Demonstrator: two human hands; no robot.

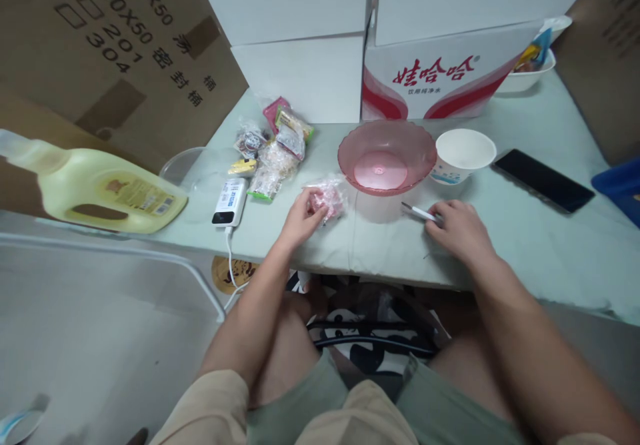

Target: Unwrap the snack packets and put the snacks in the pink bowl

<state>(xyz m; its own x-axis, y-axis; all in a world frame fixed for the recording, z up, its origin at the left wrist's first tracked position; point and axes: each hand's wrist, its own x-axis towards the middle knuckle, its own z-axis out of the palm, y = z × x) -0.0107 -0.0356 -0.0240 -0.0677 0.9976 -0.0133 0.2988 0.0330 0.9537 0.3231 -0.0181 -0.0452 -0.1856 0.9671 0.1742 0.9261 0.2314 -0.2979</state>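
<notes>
My left hand has its fingers closed on a crinkled clear plastic packet with pink contents, at the table's near side. In my right hand is a slim white tool with a thin dark tip, perhaps a small knife, pointing left toward the bowl. A translucent pink bowl with a scalloped rim stands beyond and between both hands. Right of it, almost touching, is a white paper cup. Several wrapped snack packets are heaped left of the bowl, beyond my left hand.
A yellow jug lies at left beside a clear plastic lid. A white power bank trails a cable over the near edge. At right lies a black phone. White cartons line the back; a white tub is far right.
</notes>
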